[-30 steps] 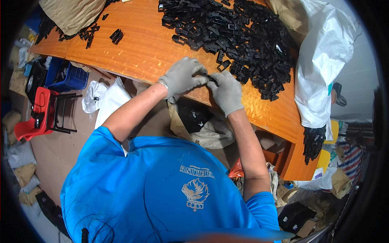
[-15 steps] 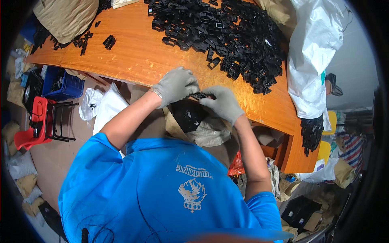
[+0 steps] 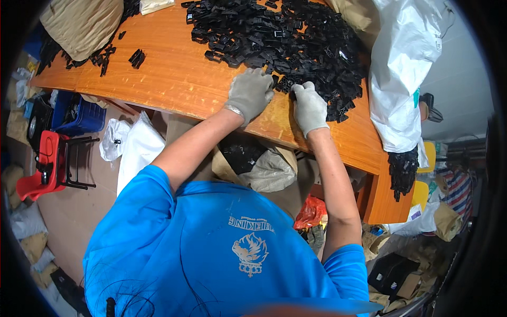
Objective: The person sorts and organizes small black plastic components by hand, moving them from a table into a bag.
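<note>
Both my hands wear grey gloves and reach over the orange-brown wooden table (image 3: 174, 87). My left hand (image 3: 249, 95) rests by the near edge of a heap of small black plastic buckle parts (image 3: 296, 53). Its fingers are curled, and whatever lies under them is hidden. My right hand (image 3: 310, 108) is a little to the right, with thumb and fingers bent together against the heap. Black parts lie between the two hands, touching the right fingertips; which piece the right fingers grip is too small to make out.
Below the table edge in front of me sits an open sack (image 3: 272, 171) with black contents. A tall white sack (image 3: 404, 79) stands at the table's right. Brown paper (image 3: 82, 26) lies far left, near loose black parts. A red chair (image 3: 45, 164) and blue crate (image 3: 79, 113) stand left.
Both hands have moved forward and right, from the table edge above the sack to the heap. The black piece seen between them earlier is no longer visible there.
</note>
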`<state>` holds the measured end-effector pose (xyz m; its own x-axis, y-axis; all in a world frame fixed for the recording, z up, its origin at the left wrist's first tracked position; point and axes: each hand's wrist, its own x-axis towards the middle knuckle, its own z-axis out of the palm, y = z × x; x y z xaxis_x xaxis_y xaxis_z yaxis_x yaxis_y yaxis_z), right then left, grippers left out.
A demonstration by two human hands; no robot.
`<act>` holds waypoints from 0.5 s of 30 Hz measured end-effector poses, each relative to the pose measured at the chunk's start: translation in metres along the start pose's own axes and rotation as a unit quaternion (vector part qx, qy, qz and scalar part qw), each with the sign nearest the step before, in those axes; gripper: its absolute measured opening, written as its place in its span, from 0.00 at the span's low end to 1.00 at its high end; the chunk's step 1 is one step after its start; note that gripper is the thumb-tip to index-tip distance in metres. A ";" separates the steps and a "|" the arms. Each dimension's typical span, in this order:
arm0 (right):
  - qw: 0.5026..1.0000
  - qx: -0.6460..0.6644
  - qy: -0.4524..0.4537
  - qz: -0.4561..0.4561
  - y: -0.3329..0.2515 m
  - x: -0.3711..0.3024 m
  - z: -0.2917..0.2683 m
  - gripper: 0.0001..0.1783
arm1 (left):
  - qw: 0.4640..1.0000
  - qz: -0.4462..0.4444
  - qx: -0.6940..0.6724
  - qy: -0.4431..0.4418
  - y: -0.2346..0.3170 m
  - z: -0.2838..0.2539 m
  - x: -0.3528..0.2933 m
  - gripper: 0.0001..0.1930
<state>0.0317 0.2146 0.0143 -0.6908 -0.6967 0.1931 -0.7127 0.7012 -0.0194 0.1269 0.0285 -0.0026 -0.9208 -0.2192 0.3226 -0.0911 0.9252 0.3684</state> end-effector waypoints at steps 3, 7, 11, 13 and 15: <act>0.999 0.030 -0.015 -0.021 -0.015 -0.006 -0.007 0.11 | 0.999 0.016 -0.019 -0.020 -0.012 -0.006 -0.008 0.13; 0.991 0.100 -0.010 -0.083 -0.024 -0.020 -0.012 0.08 | 0.998 0.026 -0.003 -0.051 -0.025 -0.024 -0.024 0.11; 0.990 0.128 -0.043 -0.050 -0.029 -0.022 -0.009 0.08 | 0.996 0.057 -0.009 -0.069 -0.030 -0.043 -0.035 0.09; 0.988 0.141 -0.051 -0.049 -0.030 -0.020 -0.006 0.08 | 0.994 0.056 -0.004 -0.092 -0.033 -0.046 -0.038 0.08; 0.985 0.152 -0.059 -0.048 -0.027 -0.019 0.000 0.09 | 0.992 0.100 -0.018 -0.079 -0.037 -0.045 -0.039 0.08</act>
<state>0.0637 0.2087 0.0115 -0.6154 -0.7826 0.0935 -0.7663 0.5663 -0.3036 0.1833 -0.0107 0.0106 -0.9671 0.0217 0.2533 0.1106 0.9331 0.3422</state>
